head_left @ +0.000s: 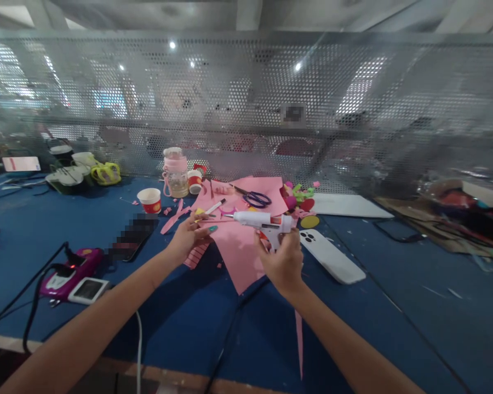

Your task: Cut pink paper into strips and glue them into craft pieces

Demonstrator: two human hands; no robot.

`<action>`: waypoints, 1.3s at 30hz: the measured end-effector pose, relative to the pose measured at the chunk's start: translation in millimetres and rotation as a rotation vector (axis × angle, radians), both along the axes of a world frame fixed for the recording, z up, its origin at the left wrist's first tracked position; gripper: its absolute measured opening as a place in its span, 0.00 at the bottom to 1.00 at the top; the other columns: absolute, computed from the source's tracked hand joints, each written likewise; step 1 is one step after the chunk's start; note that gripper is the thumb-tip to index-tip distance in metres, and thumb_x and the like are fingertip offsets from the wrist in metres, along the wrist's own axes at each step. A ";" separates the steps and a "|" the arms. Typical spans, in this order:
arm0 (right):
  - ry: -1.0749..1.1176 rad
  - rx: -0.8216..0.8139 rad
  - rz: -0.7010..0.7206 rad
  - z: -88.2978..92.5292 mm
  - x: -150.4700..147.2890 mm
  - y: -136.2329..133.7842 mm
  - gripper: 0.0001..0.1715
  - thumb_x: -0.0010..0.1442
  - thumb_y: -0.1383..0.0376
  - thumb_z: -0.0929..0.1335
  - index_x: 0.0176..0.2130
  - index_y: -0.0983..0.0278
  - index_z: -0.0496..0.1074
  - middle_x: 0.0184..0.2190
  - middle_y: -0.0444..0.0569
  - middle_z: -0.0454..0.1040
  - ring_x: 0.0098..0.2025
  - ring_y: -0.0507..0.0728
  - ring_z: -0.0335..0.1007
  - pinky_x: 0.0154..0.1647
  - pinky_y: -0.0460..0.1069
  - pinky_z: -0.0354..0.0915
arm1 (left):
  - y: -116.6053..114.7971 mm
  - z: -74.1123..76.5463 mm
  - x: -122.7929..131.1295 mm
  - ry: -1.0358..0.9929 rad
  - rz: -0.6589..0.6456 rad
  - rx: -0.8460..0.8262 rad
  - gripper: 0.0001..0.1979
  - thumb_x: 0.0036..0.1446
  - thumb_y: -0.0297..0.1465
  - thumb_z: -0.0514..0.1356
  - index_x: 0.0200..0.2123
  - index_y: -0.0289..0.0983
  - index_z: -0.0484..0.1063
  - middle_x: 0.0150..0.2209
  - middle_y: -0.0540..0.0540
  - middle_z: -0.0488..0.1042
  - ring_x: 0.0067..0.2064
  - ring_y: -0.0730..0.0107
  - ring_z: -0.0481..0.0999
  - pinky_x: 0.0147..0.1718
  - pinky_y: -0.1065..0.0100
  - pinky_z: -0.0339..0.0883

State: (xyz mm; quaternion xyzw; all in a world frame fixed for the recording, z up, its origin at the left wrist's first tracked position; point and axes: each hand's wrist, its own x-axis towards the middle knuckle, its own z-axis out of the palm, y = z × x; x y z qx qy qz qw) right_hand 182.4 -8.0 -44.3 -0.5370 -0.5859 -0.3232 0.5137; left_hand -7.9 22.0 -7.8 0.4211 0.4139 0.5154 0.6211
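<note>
My right hand [285,261] is closed around the grip of a white hot glue gun [262,221], whose nozzle points left toward my left hand. My left hand [190,234] is closed in a pinch on a small pink and yellow paper piece [201,214] just in front of the nozzle. Both hands hover over a large pink paper sheet [240,249] lying on the blue table [394,306]. A striped pink paper strip [196,255] lies under my left wrist.
Blue-handled scissors [257,199], a pen [215,207] and paper scraps lie on the pink sheet. A white phone [331,255] lies to the right. A red paper cup [149,200], a pink jar [176,173], a dark phone [132,237] and a purple device [69,273] with cables sit to the left. A perforated metal screen [246,104] closes the far edge.
</note>
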 end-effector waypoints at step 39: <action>-0.353 0.042 0.082 15.3 0.7 -10.3 0.07 0.54 0.67 0.63 0.29 0.63 0.56 0.25 0.48 0.68 0.24 0.52 0.68 0.18 0.44 0.60 | -18.6 2.4 12.6 0.057 -0.086 0.035 0.26 0.34 0.20 0.65 0.41 0.31 0.67 0.20 0.54 0.69 0.22 0.75 0.72 0.27 0.70 0.69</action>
